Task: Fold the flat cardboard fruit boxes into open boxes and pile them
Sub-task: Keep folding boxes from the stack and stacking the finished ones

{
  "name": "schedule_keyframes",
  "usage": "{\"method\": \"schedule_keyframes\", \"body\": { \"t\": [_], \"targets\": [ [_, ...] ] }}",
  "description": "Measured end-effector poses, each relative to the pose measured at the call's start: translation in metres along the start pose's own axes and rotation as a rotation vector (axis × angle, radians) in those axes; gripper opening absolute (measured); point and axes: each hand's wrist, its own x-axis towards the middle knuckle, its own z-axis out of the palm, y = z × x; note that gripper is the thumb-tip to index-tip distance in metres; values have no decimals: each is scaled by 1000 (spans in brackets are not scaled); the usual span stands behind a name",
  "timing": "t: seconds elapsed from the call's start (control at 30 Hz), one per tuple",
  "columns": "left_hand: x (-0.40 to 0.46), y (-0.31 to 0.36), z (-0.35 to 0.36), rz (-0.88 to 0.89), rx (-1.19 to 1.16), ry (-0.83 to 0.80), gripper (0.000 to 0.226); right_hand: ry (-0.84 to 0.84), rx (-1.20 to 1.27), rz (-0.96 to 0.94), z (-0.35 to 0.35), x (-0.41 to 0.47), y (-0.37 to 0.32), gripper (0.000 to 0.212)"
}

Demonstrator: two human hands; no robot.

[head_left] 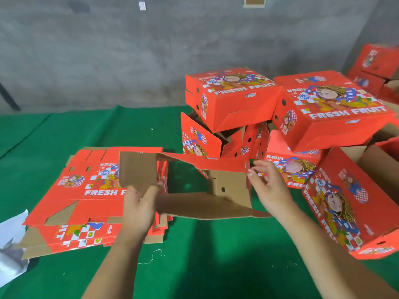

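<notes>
A half-opened red fruit box [203,203] hangs above the green cloth in the middle, brown inside facing me, its bottom open. My left hand [140,203] grips its left brown wall near the lower edge. My right hand [267,186] pinches the end of the red far wall at the box's right corner. A stack of flat red "FRESH FRUIT" boxes [86,190] lies to the left, partly behind the held box. Folded boxes are piled at the right: one on top [231,98], another beside it [332,111].
A folded box [349,208] lies tilted on its side at the right, close to my right forearm. More boxes [377,70] stand at the far right. White paper [13,244] lies at the left edge. A grey concrete wall [108,50] rises behind the green cloth [194,266].
</notes>
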Motion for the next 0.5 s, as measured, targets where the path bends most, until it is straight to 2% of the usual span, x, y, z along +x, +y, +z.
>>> {"method": "schedule_keyframes", "body": {
  "t": [0.03,0.07,0.17,0.2,0.27,0.3,0.33,0.4,0.5],
  "targets": [
    [5,3,0,11,-42,-27,8,-51,2,69,0,1,1,28],
    [9,5,0,25,-73,-45,16,-119,20,144,-4,2,2,38],
    [24,9,-5,-8,-160,-121,25,-437,85,275,-35,0,-2,81],
    [29,9,-5,-26,-181,-139,29,-526,83,284,-44,0,-7,84],
    [38,9,-4,-70,-208,-169,32,-640,87,309,-56,0,-17,82],
    [42,10,-2,-93,-247,-177,28,-646,91,331,-59,1,-19,81],
    [47,10,1,-126,-327,-200,24,-624,79,350,-60,3,-21,76],
    [52,11,9,-226,-495,-251,33,-526,37,378,-64,11,-27,55],
    [53,2,24,-365,-569,-283,30,-421,-61,439,-77,24,-29,29]
  ]
}}
